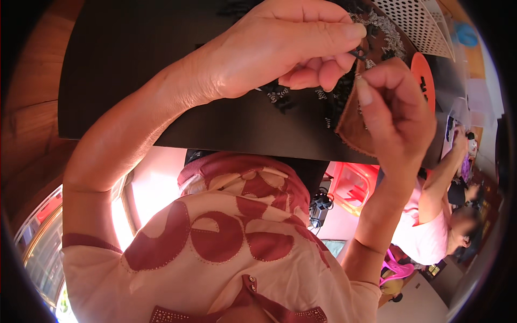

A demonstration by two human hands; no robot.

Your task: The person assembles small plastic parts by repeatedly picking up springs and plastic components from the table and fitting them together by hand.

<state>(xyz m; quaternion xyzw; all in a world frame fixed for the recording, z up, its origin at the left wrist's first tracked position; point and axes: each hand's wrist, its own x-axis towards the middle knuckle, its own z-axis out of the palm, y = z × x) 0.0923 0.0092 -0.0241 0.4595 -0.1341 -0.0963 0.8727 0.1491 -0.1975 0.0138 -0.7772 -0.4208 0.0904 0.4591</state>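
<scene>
Above the dark table (118,70), my two hands come close together. My left hand (301,46) is closed, its thumb and forefinger pinching a small black loop-like piece (359,53). Just to its right, my right hand (398,102) is closed too, thumb against forefinger, on a small silvery piece (369,63). The two pieces seem to meet between the fingertips, but fingers hide the joint. Beneath the right hand lies a brown cloth pad (355,126). Small black and silver pieces (278,96) lie scattered under and beside my left hand.
A heap of silvery pieces (390,33) lies beyond my hands. An orange round dish (424,78) with black bits stands at the right, near a perforated white basket (414,21). A red plastic stool (353,185) is below the table edge. Another person (431,226) works at the right.
</scene>
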